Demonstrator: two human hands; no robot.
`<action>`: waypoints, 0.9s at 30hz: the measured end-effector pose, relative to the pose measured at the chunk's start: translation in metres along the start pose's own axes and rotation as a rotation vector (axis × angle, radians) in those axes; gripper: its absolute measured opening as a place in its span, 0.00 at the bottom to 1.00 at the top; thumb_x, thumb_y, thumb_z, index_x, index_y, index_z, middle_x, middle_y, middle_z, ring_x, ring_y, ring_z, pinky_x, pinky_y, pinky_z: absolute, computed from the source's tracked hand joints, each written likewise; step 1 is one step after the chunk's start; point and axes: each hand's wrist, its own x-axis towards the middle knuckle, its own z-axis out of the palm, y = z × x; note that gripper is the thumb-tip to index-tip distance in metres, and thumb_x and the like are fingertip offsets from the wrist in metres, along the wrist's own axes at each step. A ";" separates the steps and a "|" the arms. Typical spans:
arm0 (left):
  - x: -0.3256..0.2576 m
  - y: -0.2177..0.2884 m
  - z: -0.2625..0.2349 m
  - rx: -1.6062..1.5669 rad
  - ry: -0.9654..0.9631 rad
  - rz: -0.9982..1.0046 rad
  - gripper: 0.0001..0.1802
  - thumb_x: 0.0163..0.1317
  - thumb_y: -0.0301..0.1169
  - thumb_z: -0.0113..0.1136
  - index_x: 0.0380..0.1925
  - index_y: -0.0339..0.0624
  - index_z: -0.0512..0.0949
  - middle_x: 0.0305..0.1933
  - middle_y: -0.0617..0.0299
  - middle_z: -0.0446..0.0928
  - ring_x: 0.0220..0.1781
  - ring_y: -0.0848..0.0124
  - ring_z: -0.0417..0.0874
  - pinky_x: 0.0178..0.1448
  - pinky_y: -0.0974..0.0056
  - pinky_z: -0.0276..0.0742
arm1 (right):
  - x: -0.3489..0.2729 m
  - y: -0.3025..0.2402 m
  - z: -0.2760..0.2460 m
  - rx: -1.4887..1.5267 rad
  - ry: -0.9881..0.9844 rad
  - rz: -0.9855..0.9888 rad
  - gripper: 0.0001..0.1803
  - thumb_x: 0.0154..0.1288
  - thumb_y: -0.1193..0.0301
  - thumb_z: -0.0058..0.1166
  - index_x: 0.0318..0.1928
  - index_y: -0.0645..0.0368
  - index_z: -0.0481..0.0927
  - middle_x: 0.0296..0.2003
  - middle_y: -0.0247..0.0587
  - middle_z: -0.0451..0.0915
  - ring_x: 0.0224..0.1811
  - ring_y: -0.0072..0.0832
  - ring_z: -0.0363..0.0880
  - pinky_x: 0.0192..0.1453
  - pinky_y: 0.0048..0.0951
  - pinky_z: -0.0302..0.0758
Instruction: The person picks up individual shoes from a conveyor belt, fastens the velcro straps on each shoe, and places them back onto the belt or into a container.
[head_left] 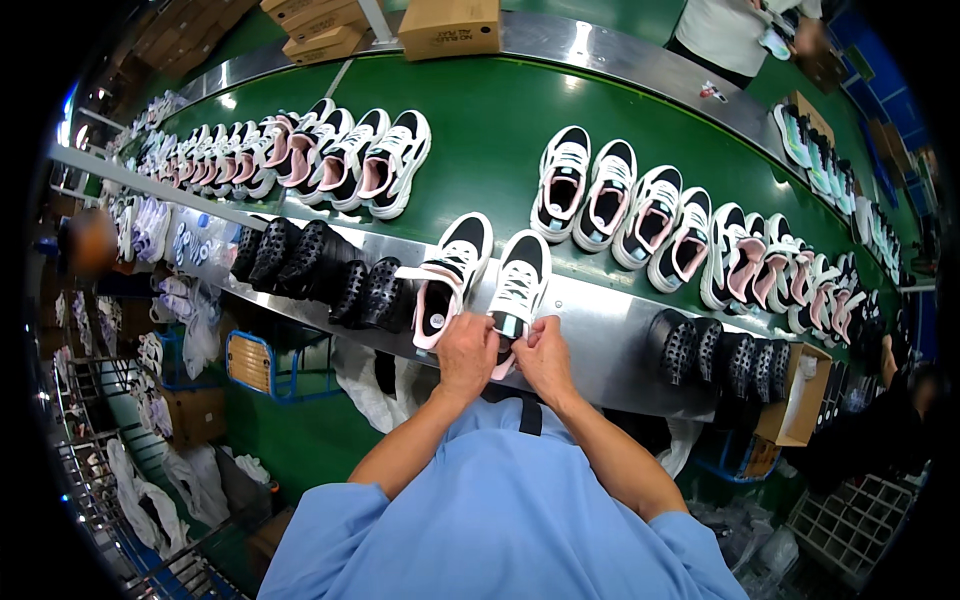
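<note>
A black-and-white sneaker (522,275) stands on the metal edge of the bench in front of me, toe pointing away. My left hand (468,352) pinches it at the left of its opening. On the other side, my right hand (544,356) has its fingers closed at the right of the opening. Between the hands some pink lining shows; the fingers partly hide the heel. Just left of it stands a second sneaker (465,245) with a pink inside, its tongue folded out to the left, close to my left hand.
A row of similar sneakers (397,165) runs along the green belt (480,110) at left, another row (648,215) at right. Black perforated shoe forms (382,292) line the metal ledge, with more forms (672,345) at right beside an open carton (806,395). Another person (722,40) stands across the bench.
</note>
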 end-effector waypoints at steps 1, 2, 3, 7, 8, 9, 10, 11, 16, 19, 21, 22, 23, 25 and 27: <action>-0.001 -0.001 -0.001 -0.053 0.000 0.021 0.11 0.58 0.21 0.67 0.42 0.38 0.81 0.38 0.51 0.80 0.42 0.51 0.83 0.45 0.49 0.78 | -0.001 -0.003 0.000 -0.033 0.014 0.009 0.21 0.62 0.72 0.65 0.50 0.67 0.70 0.32 0.53 0.82 0.35 0.50 0.85 0.42 0.47 0.81; 0.000 0.002 -0.006 -0.108 0.000 0.045 0.12 0.58 0.21 0.68 0.43 0.39 0.81 0.37 0.52 0.80 0.40 0.52 0.83 0.45 0.50 0.79 | -0.001 -0.004 -0.002 -0.066 0.031 0.017 0.21 0.62 0.72 0.64 0.50 0.67 0.71 0.33 0.55 0.83 0.36 0.50 0.85 0.42 0.47 0.81; -0.001 0.004 -0.015 -0.102 -0.073 0.017 0.12 0.62 0.24 0.66 0.46 0.38 0.80 0.41 0.49 0.79 0.44 0.48 0.82 0.50 0.47 0.79 | 0.000 -0.002 -0.005 -0.091 0.049 0.015 0.20 0.63 0.71 0.63 0.50 0.67 0.72 0.34 0.58 0.84 0.38 0.52 0.86 0.44 0.48 0.81; -0.004 -0.003 -0.065 0.263 0.095 -0.066 0.16 0.65 0.31 0.69 0.49 0.35 0.79 0.40 0.46 0.80 0.42 0.43 0.83 0.48 0.45 0.80 | -0.017 -0.013 -0.044 -0.321 0.133 0.024 0.20 0.65 0.68 0.62 0.52 0.66 0.74 0.34 0.60 0.84 0.40 0.59 0.86 0.48 0.53 0.80; -0.007 -0.009 -0.068 0.268 0.110 -0.086 0.16 0.65 0.31 0.69 0.49 0.35 0.79 0.40 0.46 0.80 0.42 0.43 0.83 0.48 0.45 0.80 | -0.027 -0.024 -0.055 -0.376 0.163 0.019 0.20 0.65 0.68 0.61 0.52 0.65 0.74 0.34 0.61 0.84 0.42 0.61 0.86 0.48 0.55 0.79; -0.009 -0.016 -0.067 0.356 -0.015 -0.230 0.20 0.64 0.35 0.70 0.52 0.36 0.79 0.41 0.44 0.81 0.42 0.43 0.84 0.48 0.45 0.81 | -0.034 -0.034 -0.062 -0.402 0.149 0.054 0.20 0.66 0.67 0.61 0.53 0.66 0.75 0.41 0.65 0.83 0.48 0.64 0.84 0.51 0.55 0.78; -0.011 -0.021 -0.067 0.439 -0.144 -0.375 0.23 0.64 0.38 0.71 0.54 0.38 0.79 0.42 0.42 0.81 0.42 0.42 0.84 0.48 0.44 0.81 | -0.039 -0.025 -0.069 -0.413 0.135 0.042 0.20 0.66 0.67 0.61 0.53 0.66 0.75 0.41 0.65 0.83 0.48 0.64 0.84 0.51 0.55 0.78; -0.007 -0.021 -0.069 0.367 -0.243 -0.396 0.28 0.62 0.44 0.72 0.59 0.43 0.80 0.43 0.40 0.81 0.41 0.42 0.85 0.47 0.43 0.83 | -0.045 -0.012 -0.080 -0.541 0.121 -0.141 0.21 0.65 0.67 0.63 0.53 0.67 0.75 0.44 0.64 0.83 0.49 0.63 0.83 0.52 0.54 0.79; -0.029 -0.041 -0.054 0.326 -0.218 -0.272 0.16 0.64 0.33 0.65 0.52 0.48 0.85 0.40 0.43 0.81 0.40 0.45 0.86 0.43 0.45 0.84 | -0.038 -0.099 -0.058 -0.667 0.151 -0.643 0.23 0.61 0.68 0.69 0.52 0.65 0.77 0.48 0.58 0.78 0.51 0.58 0.78 0.54 0.55 0.76; -0.024 -0.036 -0.059 0.306 -0.223 -0.236 0.14 0.66 0.30 0.60 0.50 0.47 0.86 0.39 0.44 0.81 0.41 0.46 0.87 0.43 0.47 0.85 | 0.002 -0.141 0.031 -0.621 0.067 -0.965 0.21 0.59 0.67 0.72 0.51 0.59 0.81 0.52 0.54 0.79 0.54 0.52 0.77 0.59 0.51 0.74; -0.022 -0.040 -0.059 0.252 -0.221 -0.199 0.13 0.65 0.30 0.60 0.46 0.41 0.87 0.38 0.44 0.82 0.40 0.48 0.87 0.44 0.48 0.85 | 0.023 -0.153 0.067 -0.722 0.022 -1.097 0.18 0.60 0.67 0.71 0.50 0.56 0.84 0.52 0.51 0.81 0.57 0.48 0.76 0.63 0.49 0.72; -0.021 -0.042 -0.056 0.242 -0.216 -0.199 0.13 0.65 0.30 0.60 0.46 0.41 0.87 0.38 0.44 0.82 0.40 0.48 0.87 0.44 0.48 0.85 | 0.039 -0.140 0.075 -0.800 -0.016 -1.109 0.16 0.61 0.67 0.70 0.49 0.55 0.86 0.52 0.50 0.82 0.58 0.47 0.76 0.65 0.48 0.71; -0.023 -0.046 -0.054 0.237 -0.247 -0.218 0.13 0.64 0.30 0.60 0.44 0.38 0.87 0.38 0.43 0.82 0.40 0.48 0.87 0.44 0.48 0.86 | 0.050 -0.129 0.078 -0.696 -0.162 -0.969 0.10 0.69 0.68 0.64 0.48 0.57 0.86 0.56 0.48 0.83 0.63 0.46 0.77 0.69 0.49 0.71; -0.024 -0.053 -0.058 0.228 -0.254 -0.264 0.13 0.64 0.30 0.60 0.43 0.36 0.87 0.39 0.42 0.83 0.40 0.48 0.88 0.45 0.49 0.86 | 0.061 -0.113 0.061 -0.318 -0.231 -0.783 0.09 0.74 0.69 0.61 0.49 0.59 0.85 0.58 0.47 0.84 0.62 0.45 0.79 0.70 0.49 0.72; -0.029 -0.052 -0.062 0.213 -0.247 -0.252 0.13 0.63 0.31 0.61 0.41 0.32 0.86 0.40 0.42 0.83 0.41 0.48 0.88 0.46 0.50 0.86 | 0.069 -0.086 0.031 0.332 -0.284 -0.419 0.09 0.80 0.70 0.55 0.50 0.62 0.83 0.61 0.50 0.84 0.61 0.42 0.83 0.71 0.48 0.75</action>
